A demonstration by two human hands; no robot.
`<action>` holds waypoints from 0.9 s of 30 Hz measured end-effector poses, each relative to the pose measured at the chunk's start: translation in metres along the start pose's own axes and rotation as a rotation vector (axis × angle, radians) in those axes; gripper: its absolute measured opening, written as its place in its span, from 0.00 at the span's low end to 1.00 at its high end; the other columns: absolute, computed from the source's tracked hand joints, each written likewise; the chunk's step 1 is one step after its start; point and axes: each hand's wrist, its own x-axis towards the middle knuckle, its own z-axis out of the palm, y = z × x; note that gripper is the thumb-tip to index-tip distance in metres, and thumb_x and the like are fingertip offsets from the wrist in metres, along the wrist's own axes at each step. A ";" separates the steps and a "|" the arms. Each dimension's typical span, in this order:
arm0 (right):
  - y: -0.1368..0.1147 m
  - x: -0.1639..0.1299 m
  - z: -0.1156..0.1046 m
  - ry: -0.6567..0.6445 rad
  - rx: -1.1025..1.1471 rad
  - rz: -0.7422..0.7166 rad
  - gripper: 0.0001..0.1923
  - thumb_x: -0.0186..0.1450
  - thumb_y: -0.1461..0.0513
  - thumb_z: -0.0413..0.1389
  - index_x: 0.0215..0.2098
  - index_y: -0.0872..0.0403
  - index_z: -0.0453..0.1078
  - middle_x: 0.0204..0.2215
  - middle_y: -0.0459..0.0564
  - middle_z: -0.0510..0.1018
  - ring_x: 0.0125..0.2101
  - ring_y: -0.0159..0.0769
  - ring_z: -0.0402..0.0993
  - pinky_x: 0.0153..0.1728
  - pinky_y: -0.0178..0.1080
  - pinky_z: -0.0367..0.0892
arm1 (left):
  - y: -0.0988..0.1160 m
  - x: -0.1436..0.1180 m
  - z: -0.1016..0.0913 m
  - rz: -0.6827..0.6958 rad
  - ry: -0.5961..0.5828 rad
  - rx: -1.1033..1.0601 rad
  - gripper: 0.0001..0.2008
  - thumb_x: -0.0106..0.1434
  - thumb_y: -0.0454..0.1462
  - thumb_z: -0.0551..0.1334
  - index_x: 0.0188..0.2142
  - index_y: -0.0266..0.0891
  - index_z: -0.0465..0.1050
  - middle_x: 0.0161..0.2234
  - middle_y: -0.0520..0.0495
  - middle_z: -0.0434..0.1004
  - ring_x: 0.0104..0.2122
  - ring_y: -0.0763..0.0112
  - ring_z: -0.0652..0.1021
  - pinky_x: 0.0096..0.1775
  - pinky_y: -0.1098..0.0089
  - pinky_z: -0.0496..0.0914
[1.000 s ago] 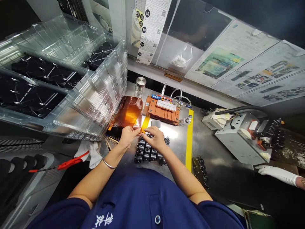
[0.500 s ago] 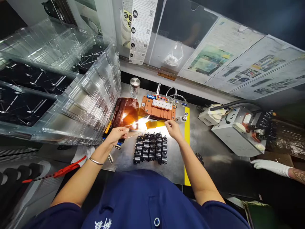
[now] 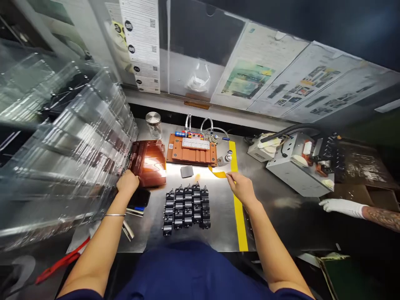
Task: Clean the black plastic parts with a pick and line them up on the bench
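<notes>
My right hand (image 3: 242,187) pinches a short strip of amber tape (image 3: 218,173) over the steel bench, just left of the yellow line (image 3: 238,208). At the left, my left hand (image 3: 127,183) rests on the near edge of a stack of amber film sheets (image 3: 149,162), fingers curled on it. Between my hands sits a block of several black parts (image 3: 186,205) in rows. A small grey square (image 3: 186,171) lies beyond them.
An orange fixture (image 3: 191,150) with wires and a lidded glass jar (image 3: 154,124) stand at the back. Stacked clear trays (image 3: 62,150) fill the left. A phone (image 3: 139,197) lies by my left wrist. A grey machine (image 3: 296,164) is at right, with another person's white-gloved hand (image 3: 340,206) near it.
My hands have parted: the right has carried the tape strip rightward toward the yellow line, the left has dropped onto the amber film stack. The camera has swung to the right.
</notes>
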 end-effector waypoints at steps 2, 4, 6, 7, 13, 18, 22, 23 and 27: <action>0.007 0.000 0.000 -0.006 -0.014 -0.061 0.20 0.70 0.55 0.44 0.33 0.54 0.75 0.29 0.54 0.81 0.29 0.39 0.77 0.29 0.37 0.65 | 0.037 -0.003 0.003 0.147 0.076 0.076 0.19 0.66 0.42 0.60 0.54 0.38 0.67 0.54 0.41 0.69 0.49 0.59 0.74 0.48 0.52 0.71; 0.012 0.001 0.003 -0.005 -0.015 -0.121 0.19 0.71 0.57 0.44 0.34 0.55 0.75 0.29 0.53 0.81 0.29 0.37 0.76 0.30 0.36 0.66 | 0.090 -0.007 0.017 0.358 0.052 0.121 0.18 0.66 0.42 0.60 0.53 0.38 0.67 0.53 0.41 0.70 0.49 0.60 0.74 0.48 0.53 0.72; 0.015 0.004 0.008 -0.002 -0.009 -0.182 0.18 0.72 0.59 0.44 0.35 0.55 0.74 0.28 0.52 0.80 0.29 0.36 0.76 0.31 0.36 0.67 | 0.155 -0.011 0.041 0.598 -0.053 0.154 0.16 0.66 0.42 0.59 0.52 0.38 0.69 0.52 0.41 0.71 0.47 0.62 0.75 0.47 0.55 0.72; 0.016 0.007 0.011 0.000 -0.004 -0.212 0.17 0.72 0.60 0.44 0.35 0.55 0.74 0.28 0.51 0.80 0.29 0.35 0.75 0.31 0.35 0.67 | 0.190 -0.013 0.056 0.705 -0.107 0.169 0.17 0.66 0.42 0.60 0.52 0.38 0.68 0.52 0.42 0.71 0.47 0.62 0.75 0.46 0.55 0.73; 0.021 0.021 0.020 0.006 0.017 -0.377 0.13 0.71 0.64 0.46 0.34 0.55 0.71 0.24 0.48 0.76 0.25 0.33 0.71 0.28 0.36 0.65 | 0.377 0.000 0.147 1.032 -0.254 0.223 0.15 0.66 0.41 0.60 0.50 0.39 0.70 0.51 0.41 0.72 0.47 0.62 0.75 0.47 0.58 0.72; 0.037 0.021 0.026 0.029 0.070 -0.354 0.10 0.70 0.65 0.48 0.35 0.55 0.71 0.24 0.47 0.77 0.24 0.32 0.70 0.26 0.36 0.64 | 0.428 0.033 0.183 1.105 -0.382 0.191 0.11 0.64 0.37 0.61 0.44 0.36 0.76 0.45 0.33 0.78 0.47 0.55 0.77 0.49 0.53 0.69; 0.043 0.029 0.035 -0.019 0.137 -0.346 0.10 0.69 0.65 0.49 0.35 0.56 0.72 0.26 0.50 0.79 0.25 0.33 0.72 0.28 0.36 0.66 | 0.413 0.038 0.184 1.097 -0.546 0.117 0.13 0.66 0.39 0.59 0.47 0.37 0.73 0.49 0.38 0.75 0.48 0.60 0.75 0.50 0.54 0.70; 0.043 0.034 0.039 -0.048 0.182 -0.346 0.11 0.69 0.65 0.49 0.36 0.57 0.72 0.26 0.50 0.79 0.26 0.33 0.73 0.28 0.36 0.67 | 0.406 0.035 0.179 1.084 -0.581 0.085 0.14 0.66 0.40 0.59 0.49 0.38 0.71 0.51 0.39 0.73 0.48 0.61 0.75 0.49 0.55 0.71; 0.046 0.063 0.056 -0.158 0.663 -0.027 0.09 0.65 0.58 0.56 0.32 0.54 0.75 0.27 0.50 0.80 0.28 0.34 0.75 0.33 0.37 0.70 | 0.362 0.027 0.140 0.988 -0.712 -0.086 0.17 0.66 0.42 0.60 0.51 0.37 0.69 0.50 0.42 0.73 0.45 0.63 0.76 0.45 0.57 0.73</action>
